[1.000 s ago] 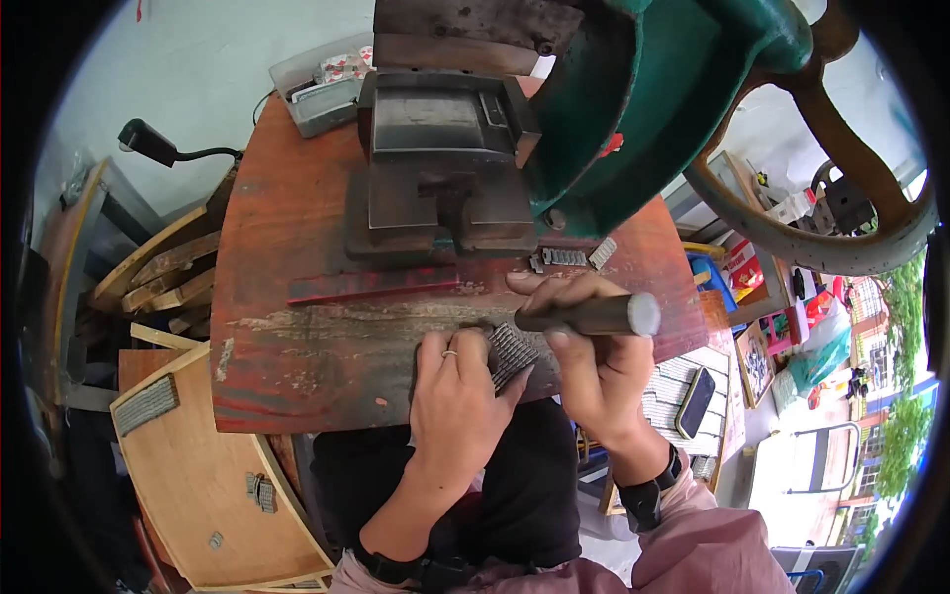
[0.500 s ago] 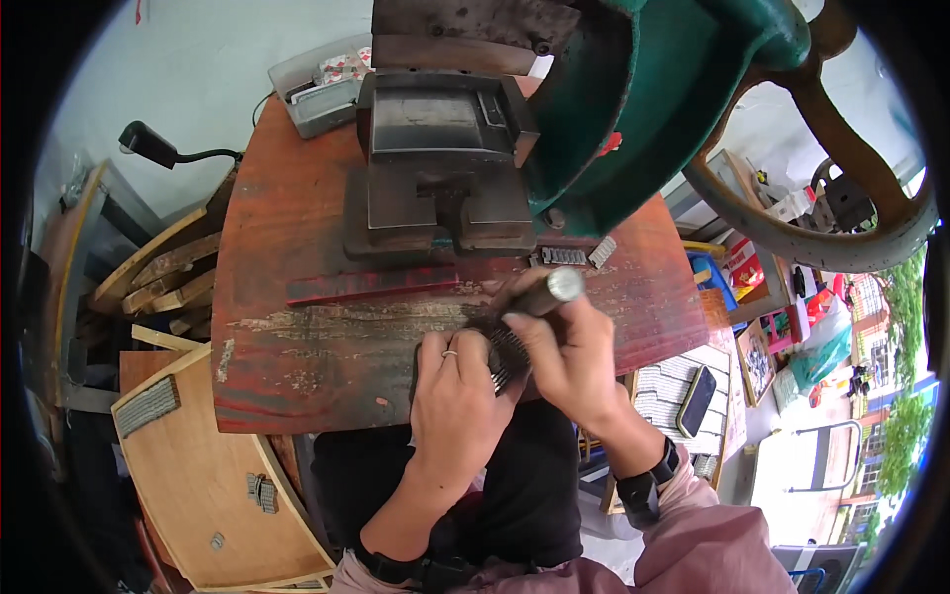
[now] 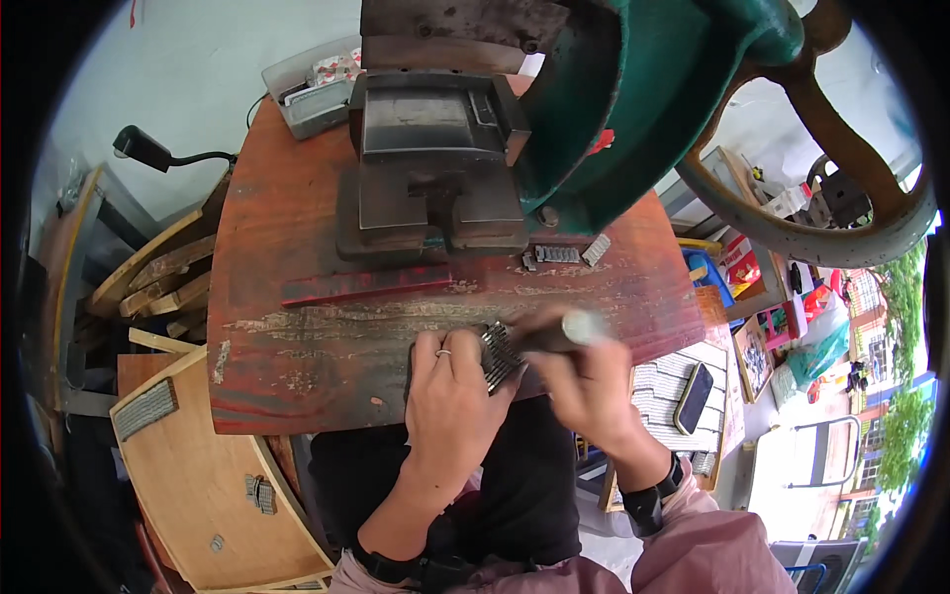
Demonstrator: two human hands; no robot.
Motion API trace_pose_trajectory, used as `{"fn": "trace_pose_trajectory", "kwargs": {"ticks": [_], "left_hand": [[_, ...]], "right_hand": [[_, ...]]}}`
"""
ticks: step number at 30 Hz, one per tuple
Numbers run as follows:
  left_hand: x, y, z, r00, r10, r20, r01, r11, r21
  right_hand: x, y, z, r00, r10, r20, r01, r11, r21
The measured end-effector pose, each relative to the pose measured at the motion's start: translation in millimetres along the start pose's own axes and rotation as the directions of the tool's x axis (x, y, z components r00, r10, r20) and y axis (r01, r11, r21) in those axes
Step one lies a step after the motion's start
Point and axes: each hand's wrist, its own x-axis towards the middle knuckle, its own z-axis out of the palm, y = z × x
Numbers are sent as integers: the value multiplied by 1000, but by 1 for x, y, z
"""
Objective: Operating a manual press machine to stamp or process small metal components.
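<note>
My left hand (image 3: 447,401), with a ring on one finger, is closed around a small dark block of narrow metal strips (image 3: 498,354) at the front of the bench. Its ridged edge shows past my fingers. To the right, my right hand (image 3: 597,396) grips a thick dark tool with a pale round end (image 3: 582,327). Motion blurs the tool, and its lower end is hard to make out beside the block. Farther back, a long dark red bar (image 3: 366,285) lies on the worn wooden bench (image 3: 297,381).
A green press (image 3: 653,109) with a dark metal bed and a large handwheel (image 3: 712,208) stands behind my hands. Small metal pieces (image 3: 557,254) lie before its base. A phone (image 3: 695,398) rests on a tray at right; a plywood board (image 3: 198,475) sits lower left.
My right hand and the tool have shifted slightly right and down, away from the block, uncovering more of its ridged edge. My left hand stays nearly in place.
</note>
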Motion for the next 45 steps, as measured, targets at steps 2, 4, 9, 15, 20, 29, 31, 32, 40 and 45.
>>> {"fn": "trace_pose_trajectory", "kwargs": {"ticks": [2,4,9,15,20,29,31,32,40,45], "left_hand": [[-1,-1,1,1000,-4,2,4,1000,5],[0,0,1,1000,6,-9,-6,1000,2],[0,1,-2,999,-3,39,3,1000,19],[-2,-1,-3,999,-1,53,0,1000,9],[-6,0,-13,997,14,73,-15,1000,12],[-13,11,-21,998,65,3,-65,998,9],[-33,15,-33,985,143,97,-140,989,-38],[-46,15,-41,985,139,98,-137,990,-22],[-172,-16,-87,959,-141,245,211,933,-291],[-205,-29,-141,869,-494,42,495,864,-91]], "right_hand": [[-3,5,3,996,85,2,-85,991,106],[-1,0,-5,992,69,-104,-50,984,169],[-10,7,-2,999,-34,-26,35,998,43],[-2,4,-9,982,-37,-186,112,904,413],[-12,2,-11,973,70,-218,39,888,458],[-80,9,-20,935,148,-323,-16,926,377],[-89,7,-20,945,80,-318,-45,992,116],[-92,0,-15,967,50,-252,-37,998,55],[-108,-39,55,914,-206,351,152,973,175],[-99,-54,67,923,-189,334,144,978,153]]}}
